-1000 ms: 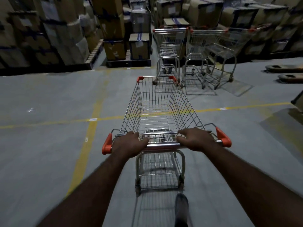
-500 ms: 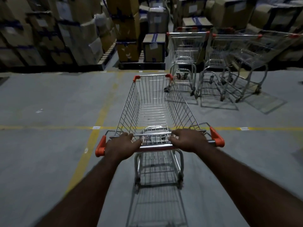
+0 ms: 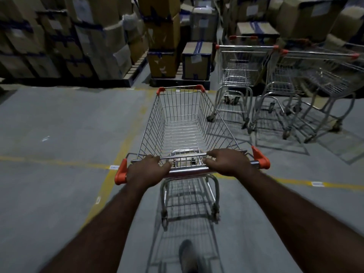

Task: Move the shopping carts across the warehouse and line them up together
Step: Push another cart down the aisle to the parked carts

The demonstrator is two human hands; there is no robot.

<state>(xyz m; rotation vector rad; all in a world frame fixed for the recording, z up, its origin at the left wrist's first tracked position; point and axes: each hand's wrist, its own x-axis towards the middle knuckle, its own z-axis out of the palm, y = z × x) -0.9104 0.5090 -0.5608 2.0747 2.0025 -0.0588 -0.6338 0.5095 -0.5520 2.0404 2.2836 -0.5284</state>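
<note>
I have one shopping cart [image 3: 183, 133] out on the warehouse floor [image 3: 59, 119]. Its nose is just left of the parked carts [image 3: 283, 79], which stand ahead on my right in front of the stacked boxes [image 3: 163, 36]. My left hand [image 3: 147, 170] and right hand [image 3: 228, 162] each keep a grip curled over the handle bar [image 3: 189, 170], fingers wrapped round it, one near each orange end cap.

As I judge it, this cart's crossing is almost done. What remains is to steer right and bring it into line with the parked row, which looks uneven, the far-right cart standing skewed. Whether more carts wait elsewhere, I cannot tell.

Against half a second ago, the parked carts sit larger and further right, the boxes are closer, and my shoe [image 3: 187, 255] now shows beneath the cart. Both hands are placed as before.
</note>
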